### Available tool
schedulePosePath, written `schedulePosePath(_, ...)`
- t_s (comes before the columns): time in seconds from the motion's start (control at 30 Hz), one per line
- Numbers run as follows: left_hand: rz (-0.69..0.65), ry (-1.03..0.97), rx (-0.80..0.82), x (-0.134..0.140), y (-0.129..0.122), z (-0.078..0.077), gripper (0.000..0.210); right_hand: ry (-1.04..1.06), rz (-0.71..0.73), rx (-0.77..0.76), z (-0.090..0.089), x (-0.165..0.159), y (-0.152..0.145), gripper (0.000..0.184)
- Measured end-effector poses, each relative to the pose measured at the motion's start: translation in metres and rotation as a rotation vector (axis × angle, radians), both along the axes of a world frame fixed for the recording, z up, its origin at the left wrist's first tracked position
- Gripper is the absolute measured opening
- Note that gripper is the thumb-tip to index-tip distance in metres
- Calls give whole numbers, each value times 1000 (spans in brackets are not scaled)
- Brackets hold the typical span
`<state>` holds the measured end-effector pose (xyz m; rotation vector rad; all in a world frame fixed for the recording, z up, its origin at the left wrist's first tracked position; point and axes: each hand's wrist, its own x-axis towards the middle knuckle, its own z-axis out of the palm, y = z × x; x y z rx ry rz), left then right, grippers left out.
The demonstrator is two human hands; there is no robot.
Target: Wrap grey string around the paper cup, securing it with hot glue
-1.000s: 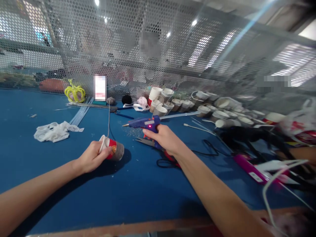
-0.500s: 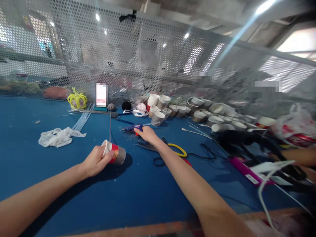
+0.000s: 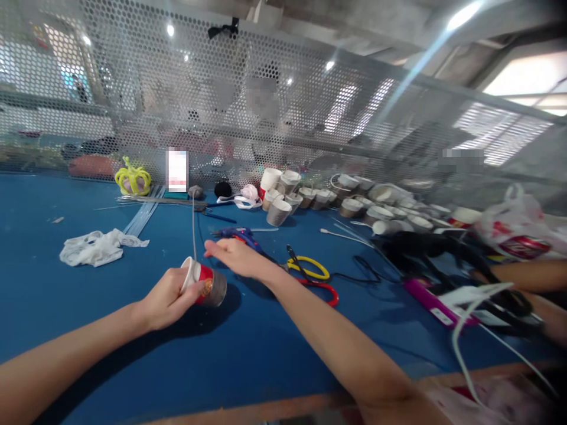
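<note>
- Holds the paper cup (image 3: 213, 285) tilted over the blue table (image 3: 133, 366), left hand (image 3: 163, 300) closed around the rim end, thumb across the red band.
- Holds the right hand (image 3: 234, 257) near the cup, fingers loosely stretched, apparently without anything in the grip.
- Could slacken or unravel the grey wrapping if loosening the grey strand (image 3: 194, 227) running from the grey ball (image 3: 195, 192).
- Could dent the thin paper by squeezing too hard.
- Might burn the right fingers on the nozzle of the glue gun (image 3: 245, 236), lying just beyond, if hot.
- Might bump the scissors (image 3: 312, 268) with the right forearm if pulling back low.
- Shows a gold-toned emblem on the red band; cannot read any lettering.
- Cannot read the label on the purple box (image 3: 420, 298) or the red print at the plastic bag (image 3: 500, 215), either.
</note>
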<state>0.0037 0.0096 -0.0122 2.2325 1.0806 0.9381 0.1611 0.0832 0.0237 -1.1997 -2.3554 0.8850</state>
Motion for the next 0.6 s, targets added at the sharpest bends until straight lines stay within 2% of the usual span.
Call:
schedulePosePath(0.07,-33,21,42,1,-3,0,31,50,181,-172,4,-8,-12,57)
schedulePosePath(0.13,-59,40,66,3,-5,2,29,138,284,-357,8,-12,-19,52)
schedulePosePath(0.23,-90,54,83,4,-7,5,27,275,295,-488,12,-12,-25,39)
schedulePosePath(0.33,-115,55,87,4,-7,7,27,392,316,-461,14,-11,-29,24)
schedulePosePath(0.43,-90,45,42,5,-7,6,24,466,320,-354,17,-10,-35,15)
schedulePosePath(0.6,1,-101,-241,5,-5,5,31,478,124,-178,21,-3,-40,20)
